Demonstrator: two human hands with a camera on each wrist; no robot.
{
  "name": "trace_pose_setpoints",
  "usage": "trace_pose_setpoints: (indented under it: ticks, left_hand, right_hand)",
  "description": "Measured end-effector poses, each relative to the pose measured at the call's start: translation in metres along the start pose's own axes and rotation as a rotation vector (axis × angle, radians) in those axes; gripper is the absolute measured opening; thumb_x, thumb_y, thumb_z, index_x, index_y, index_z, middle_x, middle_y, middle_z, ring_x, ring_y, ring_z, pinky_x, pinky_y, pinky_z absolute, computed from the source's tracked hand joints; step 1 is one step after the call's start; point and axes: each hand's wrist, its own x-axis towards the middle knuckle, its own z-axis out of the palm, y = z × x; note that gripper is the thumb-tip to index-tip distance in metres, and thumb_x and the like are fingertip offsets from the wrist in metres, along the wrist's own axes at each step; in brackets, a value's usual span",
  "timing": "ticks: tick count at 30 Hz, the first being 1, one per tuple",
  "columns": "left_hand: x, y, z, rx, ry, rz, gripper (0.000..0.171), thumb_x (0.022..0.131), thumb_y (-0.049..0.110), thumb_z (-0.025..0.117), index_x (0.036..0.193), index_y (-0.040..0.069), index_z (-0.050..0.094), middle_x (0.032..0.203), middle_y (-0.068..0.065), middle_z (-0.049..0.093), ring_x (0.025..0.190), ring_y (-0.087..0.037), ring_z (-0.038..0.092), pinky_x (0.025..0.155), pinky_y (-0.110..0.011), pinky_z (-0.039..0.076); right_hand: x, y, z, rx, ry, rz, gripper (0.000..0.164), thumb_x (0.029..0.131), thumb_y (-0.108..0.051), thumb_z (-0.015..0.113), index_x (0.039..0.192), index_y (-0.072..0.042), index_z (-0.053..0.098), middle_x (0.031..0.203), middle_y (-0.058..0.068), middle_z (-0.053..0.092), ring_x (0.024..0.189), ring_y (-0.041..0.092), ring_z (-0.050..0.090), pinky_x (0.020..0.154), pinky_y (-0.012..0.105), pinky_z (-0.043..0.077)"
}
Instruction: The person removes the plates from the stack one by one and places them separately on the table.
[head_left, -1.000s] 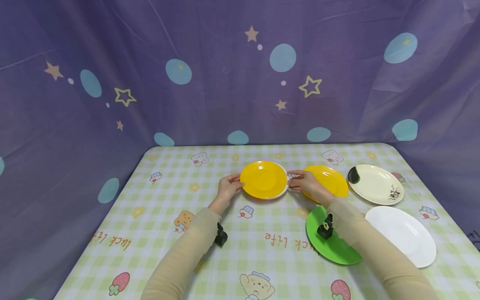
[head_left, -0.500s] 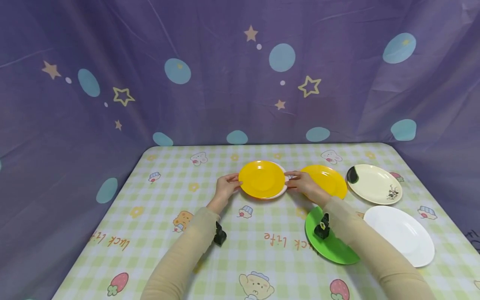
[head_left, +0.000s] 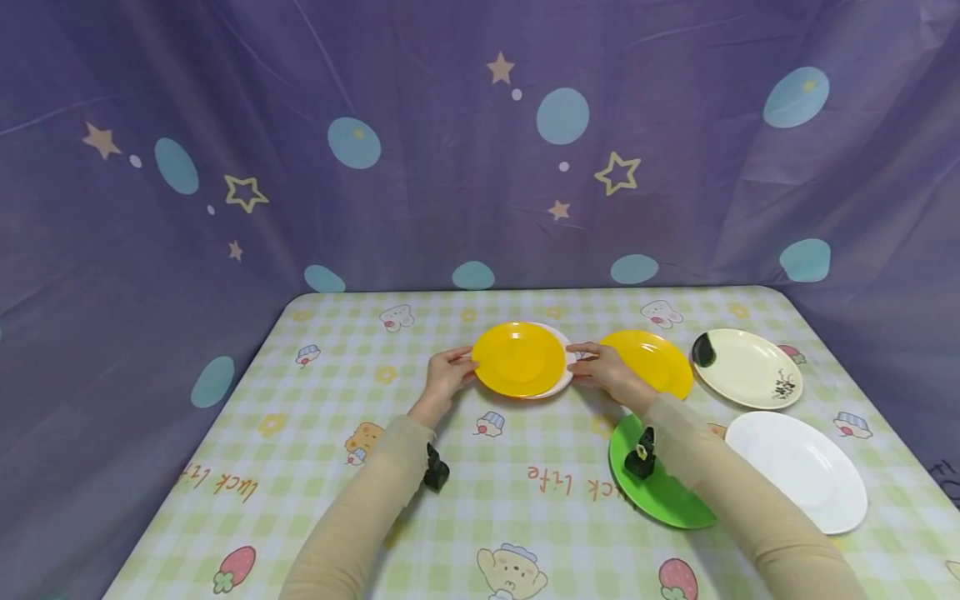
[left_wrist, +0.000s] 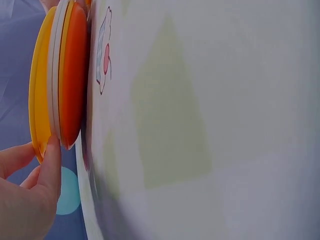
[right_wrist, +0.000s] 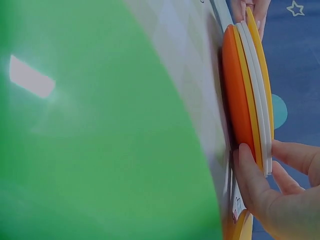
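My left hand (head_left: 445, 377) pinches the left rim of a yellow plate (head_left: 517, 360), which lies on top of a stack. Below it, white plates (right_wrist: 260, 95) show at the right side, then a yellow rim and an orange plate (left_wrist: 75, 75) at the bottom. In both wrist views the top plate stands tilted a little apart from the white ones at the left hand's side. My right hand (head_left: 607, 371) grips the right edge of the stack, thumb and fingers on either side of the lower plates.
Right of the stack lie another yellow plate (head_left: 656, 362) and a cream plate (head_left: 746, 367) with a dark leaf pattern. Nearer, a green plate (head_left: 660, 492) lies partly under my right forearm, beside a white oval plate (head_left: 802, 471). The checked tablecloth (head_left: 315, 533) covers the table.
The top yellow plate has slid slightly left with my left hand, so more of the white rim shows on its right. My right hand keeps its grip on the stack.
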Motion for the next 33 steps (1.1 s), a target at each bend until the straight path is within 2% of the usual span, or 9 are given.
trace_pose_setpoints:
  ticks: [6, 13, 23, 27, 33]
  left_hand:
    - [0.002, 0.0, -0.004, -0.006, 0.009, -0.029, 0.033, 0.081, -0.001, 0.059, 0.114, -0.001, 0.058, 0.099, -0.019, 0.062, 0.06, -0.008, 0.059, 0.062, -0.026, 0.054]
    - [0.0, 0.003, -0.009, -0.019, 0.009, -0.049, 0.032, 0.082, -0.001, 0.057, 0.114, 0.0, 0.058, 0.096, -0.019, 0.063, 0.056, -0.008, 0.058, 0.061, -0.028, 0.055]
    - [-0.001, 0.007, -0.023, -0.105, 0.013, -0.057, 0.033, 0.081, -0.005, 0.054, 0.114, -0.003, 0.057, 0.081, -0.011, 0.063, 0.052, -0.009, 0.058, 0.061, -0.031, 0.055]
    - [0.001, 0.006, -0.03, -0.141, 0.02, -0.07, 0.034, 0.082, -0.005, 0.053, 0.115, -0.002, 0.056, 0.082, -0.011, 0.063, 0.053, -0.01, 0.059, 0.061, -0.03, 0.055]
    - [-0.001, 0.008, -0.04, -0.145, 0.037, -0.074, 0.034, 0.082, -0.004, 0.054, 0.116, -0.001, 0.055, 0.084, -0.01, 0.063, 0.054, -0.01, 0.059, 0.067, -0.034, 0.055]
  right_hand:
    - [0.0, -0.002, 0.002, -0.001, 0.02, 0.022, 0.045, 0.085, 0.004, 0.05, 0.129, 0.004, 0.04, 0.093, 0.014, 0.05, 0.071, 0.01, 0.058, 0.083, 0.034, 0.049]
    - [0.001, -0.002, 0.004, 0.013, 0.028, 0.026, 0.046, 0.084, 0.006, 0.051, 0.129, 0.006, 0.039, 0.086, 0.011, 0.047, 0.068, 0.01, 0.057, 0.085, 0.037, 0.048]
    - [0.001, -0.002, 0.006, 0.047, 0.025, 0.035, 0.046, 0.085, 0.006, 0.05, 0.129, 0.007, 0.037, 0.089, 0.014, 0.046, 0.068, 0.011, 0.057, 0.085, 0.039, 0.047]
    - [0.001, -0.003, 0.006, 0.071, 0.037, 0.052, 0.046, 0.085, 0.006, 0.05, 0.129, 0.007, 0.037, 0.089, 0.014, 0.047, 0.066, 0.011, 0.059, 0.082, 0.037, 0.049]
    - [0.001, -0.004, 0.006, 0.072, 0.046, 0.062, 0.044, 0.086, 0.006, 0.048, 0.129, 0.006, 0.038, 0.095, 0.016, 0.051, 0.069, 0.011, 0.059, 0.081, 0.035, 0.05]
